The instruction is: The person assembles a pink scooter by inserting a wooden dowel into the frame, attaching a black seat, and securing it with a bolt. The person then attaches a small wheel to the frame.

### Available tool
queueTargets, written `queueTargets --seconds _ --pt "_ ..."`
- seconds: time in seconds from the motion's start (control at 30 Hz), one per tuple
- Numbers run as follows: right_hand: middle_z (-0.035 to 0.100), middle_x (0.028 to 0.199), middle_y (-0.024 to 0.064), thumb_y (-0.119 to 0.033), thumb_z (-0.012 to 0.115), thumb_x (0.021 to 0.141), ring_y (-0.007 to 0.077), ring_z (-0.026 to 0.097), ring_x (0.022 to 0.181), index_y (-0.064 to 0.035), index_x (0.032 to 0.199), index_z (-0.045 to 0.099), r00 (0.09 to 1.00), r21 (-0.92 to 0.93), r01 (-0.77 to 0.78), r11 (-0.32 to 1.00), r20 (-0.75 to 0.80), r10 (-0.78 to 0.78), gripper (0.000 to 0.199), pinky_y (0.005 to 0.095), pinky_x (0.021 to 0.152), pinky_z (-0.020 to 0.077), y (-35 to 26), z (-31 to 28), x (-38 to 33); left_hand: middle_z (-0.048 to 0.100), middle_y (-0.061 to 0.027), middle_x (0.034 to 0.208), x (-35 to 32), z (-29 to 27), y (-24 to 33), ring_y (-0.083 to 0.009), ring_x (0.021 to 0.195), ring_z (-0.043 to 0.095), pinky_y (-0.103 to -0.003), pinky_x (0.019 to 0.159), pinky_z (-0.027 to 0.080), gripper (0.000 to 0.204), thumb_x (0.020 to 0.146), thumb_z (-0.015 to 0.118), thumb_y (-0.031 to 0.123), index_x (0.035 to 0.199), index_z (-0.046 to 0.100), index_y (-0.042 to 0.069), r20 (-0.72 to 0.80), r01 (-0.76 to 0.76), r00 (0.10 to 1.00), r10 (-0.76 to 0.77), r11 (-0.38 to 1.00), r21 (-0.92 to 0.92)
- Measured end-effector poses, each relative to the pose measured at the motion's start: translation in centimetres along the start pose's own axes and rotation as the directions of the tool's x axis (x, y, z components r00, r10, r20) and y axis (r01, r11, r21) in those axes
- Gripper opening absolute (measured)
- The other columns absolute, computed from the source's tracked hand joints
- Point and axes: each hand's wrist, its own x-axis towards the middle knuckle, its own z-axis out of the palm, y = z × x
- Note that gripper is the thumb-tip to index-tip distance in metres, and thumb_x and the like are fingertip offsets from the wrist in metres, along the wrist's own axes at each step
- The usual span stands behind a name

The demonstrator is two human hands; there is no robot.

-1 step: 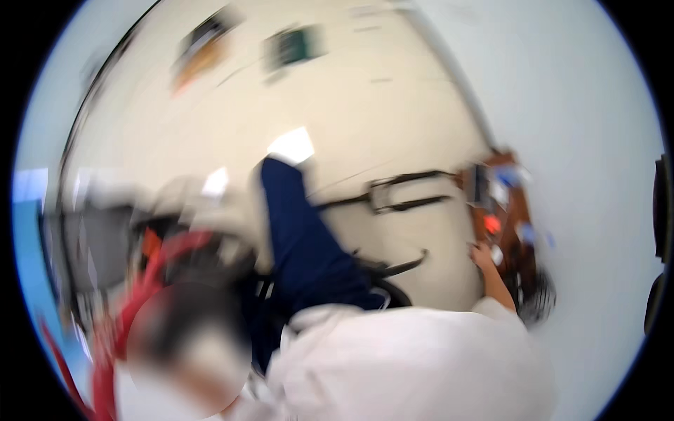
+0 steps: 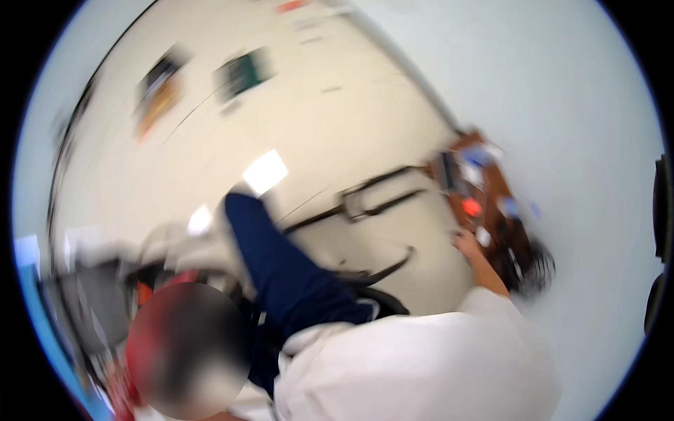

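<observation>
My right hand [image 2: 465, 242], at the end of a bare forearm from a white short sleeve, is at the near left edge of a brown table [image 2: 500, 186]. Motion smears its fingers, so their closure and any held thing cannot be made out. Closest to it is a small white roundish thing [image 2: 483, 236]. A bright red-orange thing [image 2: 471, 207] lies just beyond. A dark flat box-like thing [image 2: 449, 172] and blue and white items [image 2: 475, 156] are farther along the table. My left hand cannot be made out; a round blurred patch covers the lower left, with some skin below it.
A black two-pronged frame [image 2: 351, 203] stretches over the pale floor toward the table. Black chair-base legs [image 2: 382, 272] stand beside my navy trouser leg [image 2: 270, 252]. Green [image 2: 242, 74] and black-and-orange things [image 2: 160, 95] lie far off. Grey chairs [image 2: 95, 302] stand left; a pale wall rises right.
The whole view has turned: the far floor things have moved left and down, and the table has moved left and slightly up. My right hand stays beside the table edge.
</observation>
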Motion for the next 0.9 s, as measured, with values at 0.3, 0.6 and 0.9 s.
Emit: queueTargets --seconds 0.3,0.6,0.9 --pt "0.069 0.081 0.0144 -0.02 0.059 0.091 0.0275 0.065 0.073 -0.0006 0.095 0.069 0.901 0.274 -0.253 0.928 -0.282 0.329 0.022 0.0388 0.07 0.0507 7.8 3.2 -4.6 0.056 -0.0131 0.084 -10.5 17.7 -6.7 -0.0258 0.082 0.057 -0.039 0.084 0.047 0.038 0.08 0.052 0.036 0.099 0.052 0.003 0.371 0.104 0.914 -0.163 0.979 0.173" --pt "0.067 0.104 0.0241 -0.023 0.062 0.09 0.0404 0.063 0.098 -0.0015 0.11 0.068 0.579 0.387 -0.317 0.866 -0.644 0.5 0.03 0.0462 0.086 0.0498 10.1 -2.2 -3.7 0.056 -0.0133 0.084 -14.1 21.5 -8.4 -0.0254 0.081 0.057 -0.038 0.083 0.047 0.036 0.079 0.052 0.033 0.098 0.051 0.003 0.521 0.132 0.822 -0.23 0.967 0.219" --pt "0.056 0.124 0.0129 -0.024 0.063 0.088 0.036 0.058 0.113 -0.0143 0.118 0.064 0.587 0.294 -0.454 0.841 -0.612 0.53 0.031 0.0476 0.091 0.0499 8.2 -11.0 2.3 0.056 -0.0134 0.083 -14.3 23.9 -9.6 -0.0249 0.079 0.057 -0.038 0.081 0.047 0.034 0.078 0.052 0.031 0.097 0.05 0.003 0.572 0.103 0.782 -0.247 0.957 0.272"
